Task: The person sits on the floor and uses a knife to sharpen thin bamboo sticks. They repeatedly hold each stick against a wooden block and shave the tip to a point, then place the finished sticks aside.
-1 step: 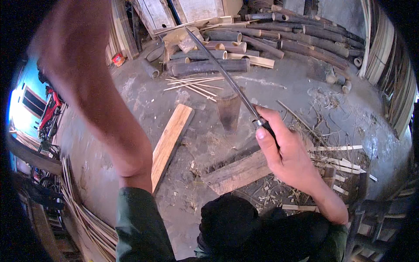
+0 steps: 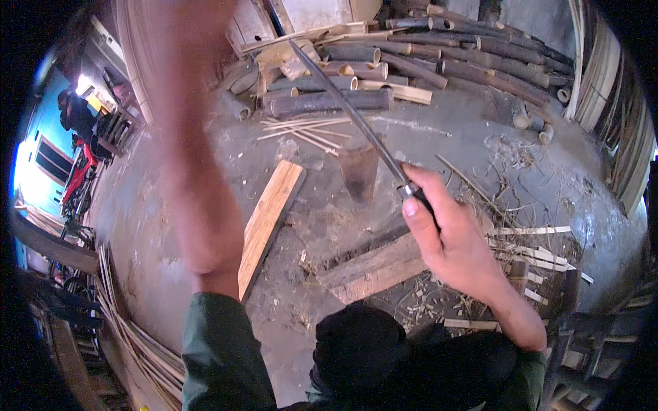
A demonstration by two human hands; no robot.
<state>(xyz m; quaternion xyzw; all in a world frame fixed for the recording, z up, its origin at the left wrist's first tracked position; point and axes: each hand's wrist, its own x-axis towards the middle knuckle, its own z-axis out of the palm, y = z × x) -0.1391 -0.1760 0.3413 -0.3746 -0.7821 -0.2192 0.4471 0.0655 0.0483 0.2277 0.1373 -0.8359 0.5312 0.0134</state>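
Note:
My right hand (image 2: 456,246) is closed round the dark handle of a long, narrow knife (image 2: 349,109), with the thumb along the top by a shiny metal collar. Its blade slants up and away to the left, over the floor. My left arm (image 2: 205,198), in a green sleeve, reaches up close in front of me. My left hand (image 2: 195,34) is smeared by motion at the top edge, so its fingers do not show. Below my right hand lies a thick wooden block (image 2: 377,270), and a pale plank (image 2: 271,222) rests beside my left forearm.
Cut bamboo tubes (image 2: 329,103) are stacked at the back. Thin strips (image 2: 301,130) lie crossed before them. Offcuts (image 2: 428,301) and split pieces (image 2: 534,257) litter the floor at right. Long strips (image 2: 130,329) run along the left. A red motorbike (image 2: 79,178) stands far left.
My left forearm and hand have swung to the right, showing more of the background at the far left. My right hand and the knife have hardly moved.

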